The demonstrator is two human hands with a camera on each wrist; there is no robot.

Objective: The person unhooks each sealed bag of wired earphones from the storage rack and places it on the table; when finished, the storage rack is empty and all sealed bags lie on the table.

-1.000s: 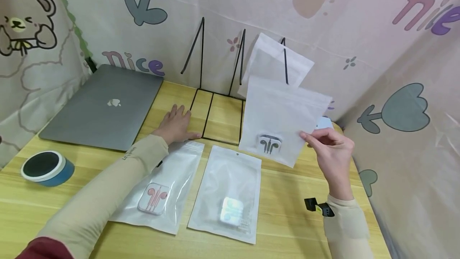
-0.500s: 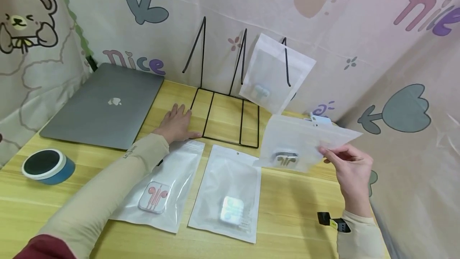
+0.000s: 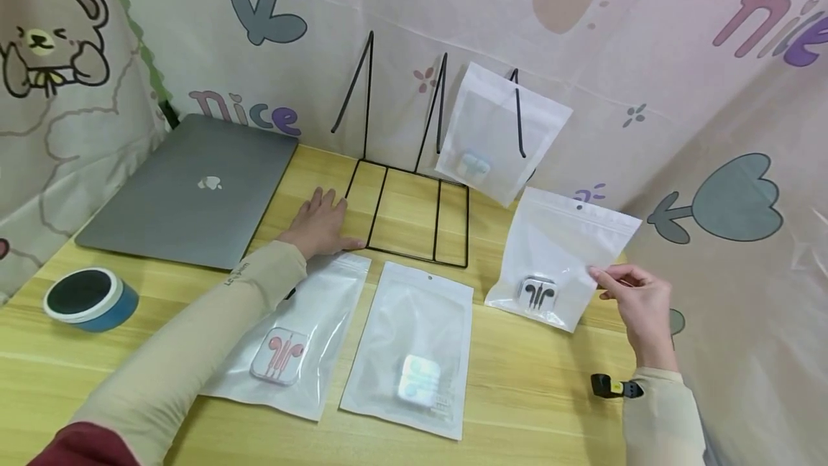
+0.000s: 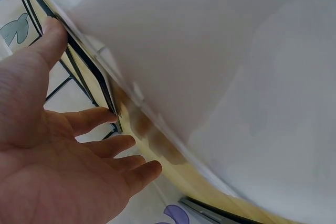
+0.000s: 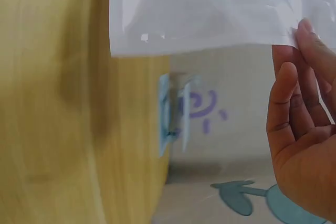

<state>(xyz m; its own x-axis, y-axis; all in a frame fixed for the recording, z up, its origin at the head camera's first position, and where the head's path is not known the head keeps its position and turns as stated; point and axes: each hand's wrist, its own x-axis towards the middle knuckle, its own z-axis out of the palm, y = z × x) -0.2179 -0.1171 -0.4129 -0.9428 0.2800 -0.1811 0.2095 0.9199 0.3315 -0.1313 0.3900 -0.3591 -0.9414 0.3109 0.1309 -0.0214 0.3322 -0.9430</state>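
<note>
My right hand (image 3: 637, 308) pinches the right edge of a white zip bag (image 3: 572, 250) holding black earphones in a small case (image 3: 537, 295). The bag is tilted above the table, its punched hole at the top. In the right wrist view, thumb and fingers grip the bag's (image 5: 210, 19) edge. My left hand (image 3: 318, 225) lies with fingers spread at the left side of the black wire rack (image 3: 417, 259), thumb along its front corner. In the left wrist view, the thumb and index fingertip touch the rack's wire (image 4: 89, 64). Another white bag (image 3: 498, 128) hangs on the rack's right hook.
A bag with pink earphones (image 3: 336, 336) lies partly under my left forearm. Beside it lies another white bag (image 3: 401, 315) with a shiny case. A grey laptop (image 3: 187, 193) and a blue round tub (image 3: 90, 300) are at left. A pale blue object (image 5: 164, 114) stands behind the held bag.
My right hand has drawn the black-earphone bag away from the rack's right hook, rightward and down, tipping it flat and then upright again. The left hand stays in place.
</note>
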